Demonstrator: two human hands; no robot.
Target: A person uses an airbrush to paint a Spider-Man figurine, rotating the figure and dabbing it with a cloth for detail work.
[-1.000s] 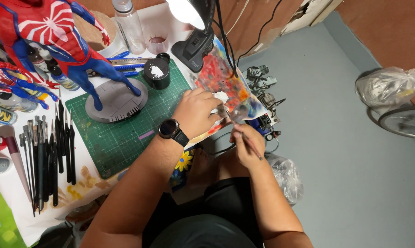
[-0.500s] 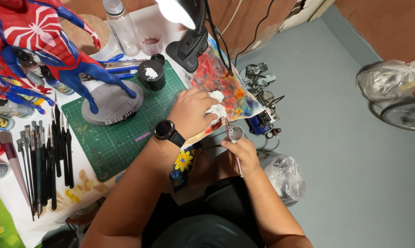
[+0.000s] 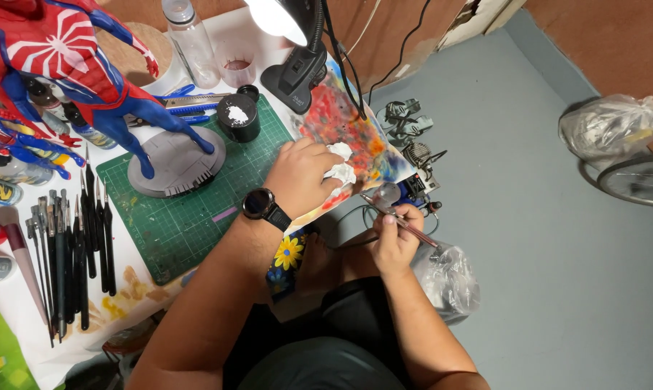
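Note:
My left hand (image 3: 302,177), with a black watch (image 3: 263,206) on the wrist, presses a crumpled white tissue (image 3: 341,165) onto a paint-stained sheet (image 3: 344,123) at the table's edge. My right hand (image 3: 391,238) grips a slim metal airbrush (image 3: 395,213) just off the table edge, its tip toward the tissue. A hose runs from it under my hand. A red and blue superhero figure (image 3: 66,58) stands on a round grey base (image 3: 175,162) on the green cutting mat (image 3: 196,209).
A black desk lamp (image 3: 294,43) shines at the table's far edge. A black cup with white paste (image 3: 237,118), a clear bottle (image 3: 190,40) and a row of dark brushes (image 3: 73,245) lie about the mat. A plastic bag (image 3: 449,278) and cables lie on the grey floor.
My left hand has shifted slightly on the stained sheet with the tissue. My right hand has turned the airbrush, its tip now close to the tissue.

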